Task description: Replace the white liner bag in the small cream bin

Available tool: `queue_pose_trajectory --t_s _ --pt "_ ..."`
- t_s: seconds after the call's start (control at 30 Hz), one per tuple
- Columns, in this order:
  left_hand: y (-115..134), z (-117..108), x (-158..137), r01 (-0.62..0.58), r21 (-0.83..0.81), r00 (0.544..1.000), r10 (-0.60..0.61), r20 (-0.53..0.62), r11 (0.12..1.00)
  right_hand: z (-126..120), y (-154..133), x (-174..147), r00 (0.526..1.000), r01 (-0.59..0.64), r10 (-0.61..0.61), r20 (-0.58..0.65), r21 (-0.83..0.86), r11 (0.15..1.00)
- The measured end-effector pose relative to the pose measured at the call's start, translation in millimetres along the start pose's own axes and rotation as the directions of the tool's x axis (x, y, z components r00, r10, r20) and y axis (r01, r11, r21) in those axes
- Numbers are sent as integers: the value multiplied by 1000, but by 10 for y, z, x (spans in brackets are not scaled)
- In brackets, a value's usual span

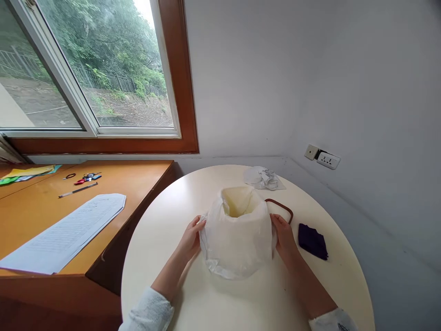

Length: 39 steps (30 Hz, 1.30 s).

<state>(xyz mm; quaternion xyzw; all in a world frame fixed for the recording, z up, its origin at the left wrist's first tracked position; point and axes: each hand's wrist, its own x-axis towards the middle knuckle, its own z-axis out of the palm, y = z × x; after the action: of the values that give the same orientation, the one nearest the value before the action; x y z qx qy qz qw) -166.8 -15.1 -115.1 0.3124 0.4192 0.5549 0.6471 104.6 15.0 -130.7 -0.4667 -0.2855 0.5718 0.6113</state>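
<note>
A thin white plastic bag (237, 248) drapes over the rim and outside of a pale container, whose cream inner wall (241, 202) shows through the opening at the top. On the left side, my left hand (191, 235) pinches the bag's loose edge between thumb and fingers. My right hand (283, 233) grips the bag's edge on the opposite side, at about the same height. Behind my right hand, a brown rectangular loop (282, 204), which looks like a handle, sticks out to the right. The draped bag hides most of the container's outside.
A folded dark purple cloth (313, 241) lies right of my right hand. Crumpled white plastic (264, 178) sits at the back of the round table (155, 257). The wooden desk (144, 177) at left holds papers (69, 232), a pen (78, 190) and keys (88, 178).
</note>
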Motion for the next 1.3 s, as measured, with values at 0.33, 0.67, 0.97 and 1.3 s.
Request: queue_pose_trajectory --t_s 0.33,0.67,0.97,1.3 --pt "458 -62 141 -204 60 964 211 -160 977 -31 -570 99 986 161 -164 -43 -71 984" --pt "871 67 53 -346 128 927 360 -110 930 60 -932 119 949 314 -315 -17 -48 948" --pt "1005 229 299 -282 160 937 307 -165 946 274 -998 334 970 243 -239 42 -120 963" --pt "1188 357 149 -355 48 935 355 11 933 497 -1221 154 926 345 -337 170 -19 938"
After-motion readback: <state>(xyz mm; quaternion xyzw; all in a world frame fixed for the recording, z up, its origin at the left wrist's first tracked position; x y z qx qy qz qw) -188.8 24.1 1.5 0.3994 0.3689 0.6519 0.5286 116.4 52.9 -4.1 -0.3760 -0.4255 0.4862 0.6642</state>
